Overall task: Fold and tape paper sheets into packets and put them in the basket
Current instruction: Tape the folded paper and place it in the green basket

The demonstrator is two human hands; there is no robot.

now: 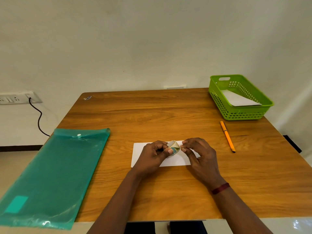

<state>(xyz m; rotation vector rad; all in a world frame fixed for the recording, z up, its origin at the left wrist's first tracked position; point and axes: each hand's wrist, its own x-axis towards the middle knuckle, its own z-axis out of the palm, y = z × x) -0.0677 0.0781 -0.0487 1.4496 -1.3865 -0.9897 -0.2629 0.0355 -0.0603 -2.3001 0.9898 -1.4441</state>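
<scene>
Above a folded white paper sheet (170, 162) on the wooden desk (152, 114), the left hand (152, 157) grips a small clear tape roll (173, 147) while the right hand (198, 154) pinches its loose end; a green plastic basket (239, 114) holding white packets (236, 99) stands well beyond the right hand.

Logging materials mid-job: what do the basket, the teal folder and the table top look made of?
Basket: moulded plastic by the look, bright green, slightly glossy, walls pierced by a grid of holes. Folder: thin translucent teal plastic, shiny, with wrinkled glare and a snap button. Table: wood-grain top, smooth satin sheen; solid wood or laminate, cannot tell.
</scene>
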